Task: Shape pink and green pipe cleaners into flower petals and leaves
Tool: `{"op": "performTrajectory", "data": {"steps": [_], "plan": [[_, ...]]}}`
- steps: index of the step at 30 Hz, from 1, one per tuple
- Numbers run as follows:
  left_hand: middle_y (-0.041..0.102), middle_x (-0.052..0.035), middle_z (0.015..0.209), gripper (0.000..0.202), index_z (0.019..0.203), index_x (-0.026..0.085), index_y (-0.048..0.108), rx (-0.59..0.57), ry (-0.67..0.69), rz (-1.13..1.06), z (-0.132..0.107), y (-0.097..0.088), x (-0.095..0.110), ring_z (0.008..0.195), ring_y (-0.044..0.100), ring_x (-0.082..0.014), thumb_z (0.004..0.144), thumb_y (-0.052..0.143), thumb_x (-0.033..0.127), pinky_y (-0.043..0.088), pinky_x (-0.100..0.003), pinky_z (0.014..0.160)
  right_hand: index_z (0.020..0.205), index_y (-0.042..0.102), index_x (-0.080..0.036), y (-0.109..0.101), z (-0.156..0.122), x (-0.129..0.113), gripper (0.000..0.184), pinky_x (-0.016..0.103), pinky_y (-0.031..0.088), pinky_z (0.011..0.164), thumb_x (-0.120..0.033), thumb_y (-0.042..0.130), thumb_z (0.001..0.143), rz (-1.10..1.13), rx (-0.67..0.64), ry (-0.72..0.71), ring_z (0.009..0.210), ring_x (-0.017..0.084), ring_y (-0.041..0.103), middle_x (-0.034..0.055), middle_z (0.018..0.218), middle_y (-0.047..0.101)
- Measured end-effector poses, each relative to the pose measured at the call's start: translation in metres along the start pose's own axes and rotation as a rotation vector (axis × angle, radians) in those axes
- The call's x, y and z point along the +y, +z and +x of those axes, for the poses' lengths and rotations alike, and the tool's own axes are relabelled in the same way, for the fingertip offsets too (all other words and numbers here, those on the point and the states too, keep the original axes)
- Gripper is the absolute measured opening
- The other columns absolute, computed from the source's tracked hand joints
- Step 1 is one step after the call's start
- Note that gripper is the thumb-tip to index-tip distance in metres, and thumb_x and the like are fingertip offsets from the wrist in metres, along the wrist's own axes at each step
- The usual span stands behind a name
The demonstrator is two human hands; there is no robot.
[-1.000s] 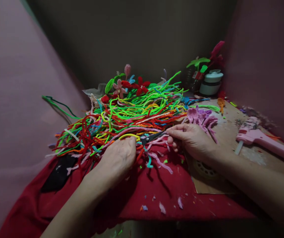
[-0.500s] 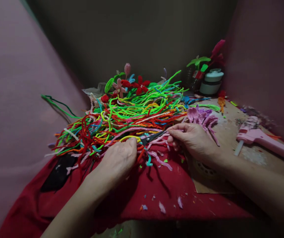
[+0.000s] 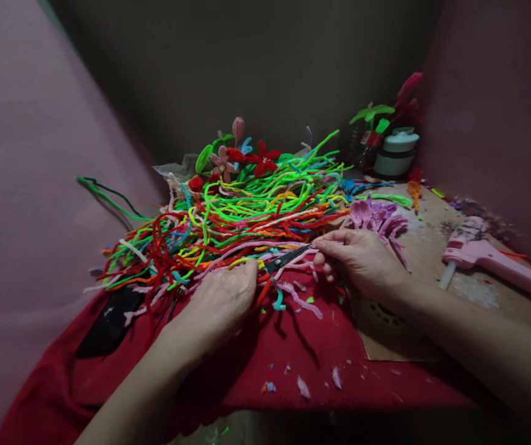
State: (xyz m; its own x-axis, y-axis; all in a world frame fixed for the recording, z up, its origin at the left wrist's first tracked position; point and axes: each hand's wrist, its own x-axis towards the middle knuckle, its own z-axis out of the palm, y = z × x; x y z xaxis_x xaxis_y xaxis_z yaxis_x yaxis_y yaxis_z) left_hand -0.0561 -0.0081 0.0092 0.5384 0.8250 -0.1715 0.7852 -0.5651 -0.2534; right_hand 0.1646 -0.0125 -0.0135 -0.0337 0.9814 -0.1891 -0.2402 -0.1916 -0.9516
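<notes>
My left hand [image 3: 225, 295] is closed around the handles of a pair of scissors [image 3: 275, 264], whose black blades point right and slightly up. Parts of a yellow and a red-orange handle show beside the fingers. At the blade tips, my right hand [image 3: 355, 254] is closed in a pinch between thumb and forefinger. Whatever it pinches is too small to make out. Behind and beneath both hands spreads a big tangle of coloured pipe cleaners [image 3: 256, 207], green, red, orange, pink and yellow. Pink and purple fuzzy petal pieces [image 3: 376, 219] lie just beyond my right hand.
A pink glue gun [image 3: 483, 250] rests on a brown board [image 3: 427, 213] at right. Behind it stands a lidded jar [image 3: 395, 157]. Fuzzy flowers [image 3: 265, 157] top the pile. A black flat object [image 3: 110, 324] and scraps lie on the red cloth [image 3: 284, 358].
The scissors' handles have come closer together in my left hand, with the yellow one lower. My right hand has barely shifted and keeps its pinch at the blade tips.
</notes>
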Motion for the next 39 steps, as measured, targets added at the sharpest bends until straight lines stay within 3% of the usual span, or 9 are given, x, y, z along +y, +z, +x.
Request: {"op": "performTrajectory", "data": {"steps": [12, 17, 22, 29, 33, 36, 39], "plan": [[0.06, -0.0064, 0.078, 0.023, 0.083, 0.016, 0.047, -0.01, -0.067, -0.135, 0.002, -0.011, 0.011, 0.063, 0.055, -0.0145, 0.085, 0.025, 0.012, 0.036, -0.025, 0.057, 0.067, 0.059, -0.014, 0.0, -0.002, 0.004, 0.021, 0.016, 0.039, 0.036, -0.033, 0.066, 0.069, -0.035, -0.009, -0.066, 0.039, 0.006, 0.05, 0.0, 0.056, 0.062], [0.059, -0.0049, 0.076, 0.018, 0.086, 0.018, 0.045, 0.045, 0.004, -0.12, 0.001, -0.005, 0.01, 0.062, 0.053, -0.0162, 0.084, 0.027, 0.013, 0.034, -0.027, 0.055, 0.063, 0.058, -0.014, 0.0, -0.001, 0.006, 0.019, 0.017, 0.039, 0.035, -0.03, 0.063, 0.071, -0.075, -0.032, -0.048, 0.037, 0.006, 0.049, 0.0007, 0.053, 0.061], [0.056, -0.0011, 0.07, 0.015, 0.086, 0.02, 0.041, 0.104, 0.004, -0.221, -0.003, -0.003, -0.006, 0.057, 0.049, -0.0139, 0.087, 0.027, 0.025, 0.031, -0.025, 0.053, 0.063, 0.058, -0.013, 0.0, 0.002, 0.004, 0.017, 0.017, 0.04, 0.036, -0.028, 0.063, 0.072, 0.006, -0.028, -0.015, 0.038, 0.006, 0.05, 0.0005, 0.054, 0.059], [0.053, 0.0007, 0.07, 0.024, 0.075, 0.02, 0.046, 0.03, 0.021, -0.241, -0.005, -0.002, -0.04, 0.058, 0.044, -0.0113, 0.086, 0.03, 0.034, 0.029, -0.022, 0.053, 0.066, 0.058, -0.014, -0.005, 0.006, 0.005, 0.017, 0.018, 0.042, 0.038, -0.028, 0.063, 0.074, 0.059, -0.031, -0.023, 0.042, 0.006, 0.051, 0.0008, 0.058, 0.06], [0.054, -0.0004, 0.071, 0.018, 0.073, 0.02, 0.053, -0.025, 0.035, -0.255, -0.006, -0.001, -0.044, 0.06, 0.045, -0.0116, 0.081, 0.04, 0.03, 0.031, -0.022, 0.054, 0.067, 0.057, -0.014, -0.006, 0.006, 0.007, 0.017, 0.018, 0.042, 0.039, -0.029, 0.065, 0.072, 0.079, -0.044, -0.015, 0.042, 0.006, 0.051, 0.0003, 0.058, 0.059], [0.057, -0.0032, 0.079, 0.017, 0.081, 0.019, 0.06, 0.077, -0.001, -0.471, -0.002, -0.005, -0.033, 0.071, 0.051, -0.0142, 0.077, 0.049, 0.032, 0.037, -0.024, 0.061, 0.068, 0.058, -0.013, -0.004, 0.004, 0.007, 0.019, 0.018, 0.041, 0.039, -0.03, 0.067, 0.07, 0.093, -0.072, -0.012, 0.041, 0.006, 0.05, 0.0002, 0.056, 0.059], [0.057, -0.0013, 0.073, 0.036, 0.105, 0.018, 0.056, 0.198, -0.126, -1.092, 0.005, -0.008, -0.01, 0.061, 0.05, -0.012, 0.077, 0.053, 0.04, 0.038, -0.022, 0.053, 0.069, 0.059, -0.013, -0.002, 0.002, 0.006, 0.019, 0.019, 0.04, 0.039, -0.03, 0.067, 0.069, 0.098, -0.143, 0.001, 0.041, 0.007, 0.049, -0.0002, 0.055, 0.058]]}}
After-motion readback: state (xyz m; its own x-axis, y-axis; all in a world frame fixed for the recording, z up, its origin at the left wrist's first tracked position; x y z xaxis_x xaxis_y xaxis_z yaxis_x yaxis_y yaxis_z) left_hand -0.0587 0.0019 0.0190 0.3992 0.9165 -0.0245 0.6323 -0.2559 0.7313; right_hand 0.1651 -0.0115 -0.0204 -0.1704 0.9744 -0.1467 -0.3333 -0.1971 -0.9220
